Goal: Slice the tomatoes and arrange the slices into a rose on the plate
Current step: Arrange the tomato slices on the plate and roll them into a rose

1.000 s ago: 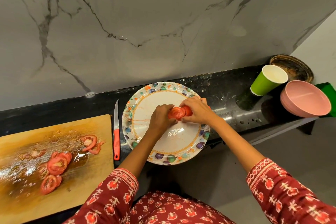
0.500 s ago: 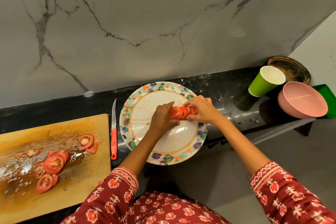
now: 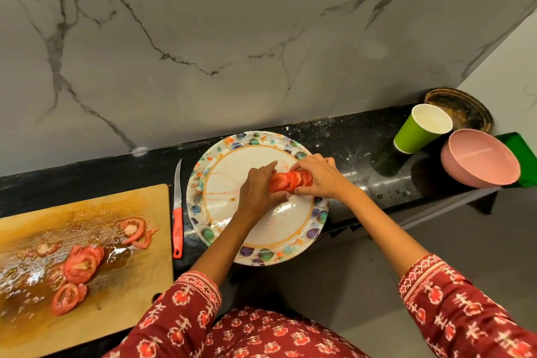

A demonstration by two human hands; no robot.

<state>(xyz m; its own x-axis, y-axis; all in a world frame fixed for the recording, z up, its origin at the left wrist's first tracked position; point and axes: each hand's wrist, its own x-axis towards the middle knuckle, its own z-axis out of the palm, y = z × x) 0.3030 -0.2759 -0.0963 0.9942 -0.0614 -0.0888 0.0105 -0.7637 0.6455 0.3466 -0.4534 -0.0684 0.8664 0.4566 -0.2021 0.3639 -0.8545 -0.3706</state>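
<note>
A row of overlapping tomato slices (image 3: 290, 181) lies across the middle of the flowered plate (image 3: 220, 232). My left hand (image 3: 258, 189) presses against the row's left end, index finger stretched out. My right hand (image 3: 318, 176) cups the right end, fingers around the slices. Both hands hold the row between them. More tomato slices (image 3: 80, 264) lie on the wet wooden cutting board (image 3: 139, 308) at the left. A knife with a red handle (image 3: 177, 229) rests on the counter between board and plate.
The black counter (image 3: 354, 142) runs below a grey marble wall. A green paper cup (image 3: 418, 132), a pink bowl (image 3: 479, 163), a dark round tray (image 3: 462, 107) and a green object (image 3: 520, 148) stand at the right. The plate overhangs the counter's front edge.
The row of slices has been spread longer toward the right; my right hand slid right along it. My left hand stays at the left end.
</note>
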